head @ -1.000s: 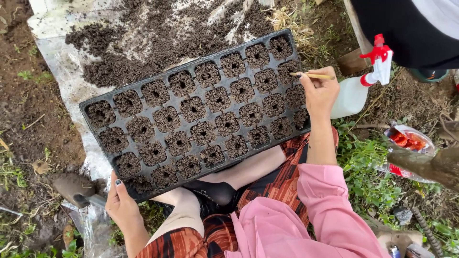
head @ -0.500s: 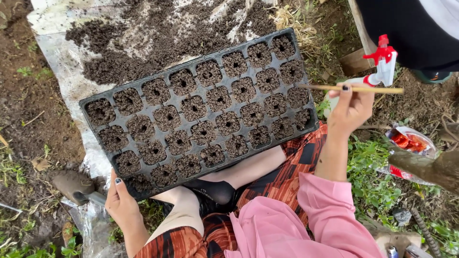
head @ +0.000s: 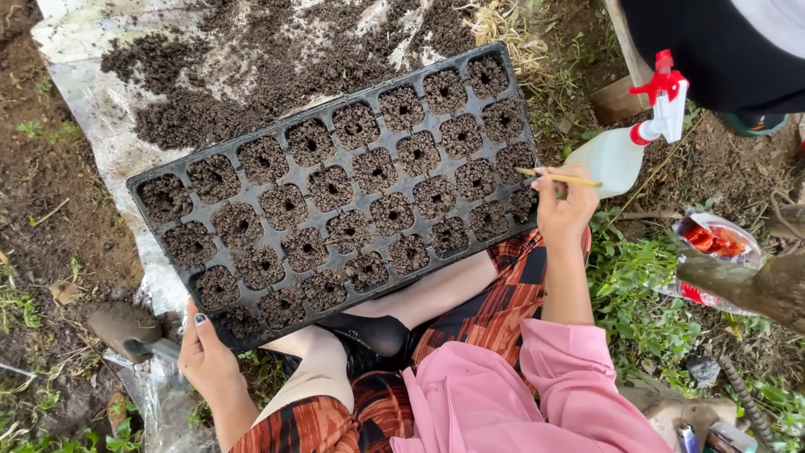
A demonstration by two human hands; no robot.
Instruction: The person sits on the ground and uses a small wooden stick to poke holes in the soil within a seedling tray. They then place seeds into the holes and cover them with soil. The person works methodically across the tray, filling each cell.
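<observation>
Soil fills every cell of the black seed tray [head: 251, 180], so I judge it heavy for its thin plastic; it probably bends if lifted by one edge. It rests tilted on my lap, above the plastic sheet [head: 92, 109]. My left hand [head: 208, 356] has its grip closed on the tray's near corner, a good stiff place to hold. My right hand [head: 563, 210] pinches a thin wooden stick [head: 560, 177], light and easy to snap, at the tray's right edge. A spray bottle [head: 625, 147] lies just beside it.
</observation>
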